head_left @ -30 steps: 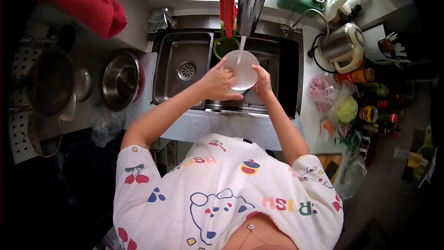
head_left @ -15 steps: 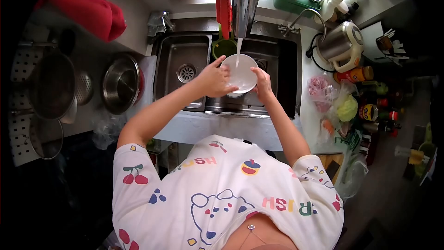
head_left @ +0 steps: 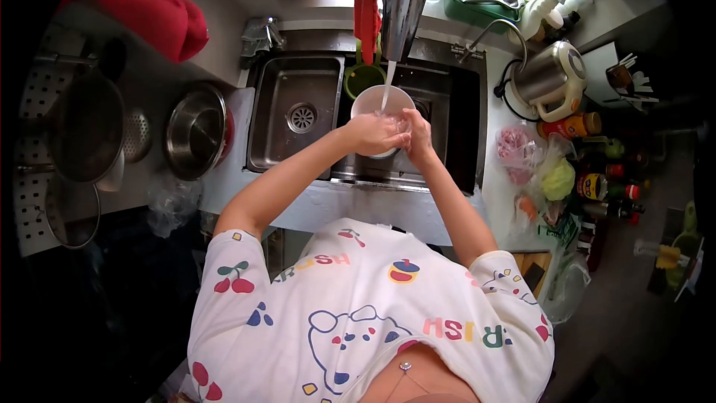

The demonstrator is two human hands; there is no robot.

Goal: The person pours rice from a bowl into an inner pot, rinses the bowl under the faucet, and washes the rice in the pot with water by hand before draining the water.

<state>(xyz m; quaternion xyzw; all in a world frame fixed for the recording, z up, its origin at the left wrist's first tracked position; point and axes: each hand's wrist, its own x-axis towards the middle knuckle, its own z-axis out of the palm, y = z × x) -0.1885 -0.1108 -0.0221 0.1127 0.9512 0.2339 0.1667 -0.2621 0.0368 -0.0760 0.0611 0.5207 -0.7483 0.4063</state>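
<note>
A white bowl (head_left: 373,98) is held over the right basin of the sink (head_left: 298,157), under a stream of water from the metal faucet (head_left: 405,11). My right hand (head_left: 419,134) grips the bowl's right rim. Across the bowl's near part lies my left hand (head_left: 375,133), its fingers extended over the inside and wet from the stream. Below the bowl, part of another pale dish shows. A green strainer (head_left: 362,82) is behind the bowl, and a red cloth (head_left: 368,7) hangs beside the faucet.
Left of the sink are a steel basin (head_left: 195,134), hanging pans (head_left: 86,130) and a red cloth on the wall. On the right counter stand an electric kettle (head_left: 552,78), bagged meat (head_left: 517,145), a bagged cabbage (head_left: 558,177) and several bottles. A green tray (head_left: 477,7) sits behind.
My left hand has moved right and inward across the bowl, toward my right hand. The bowl has tilted slightly, and my right hand still grips its rim.
</note>
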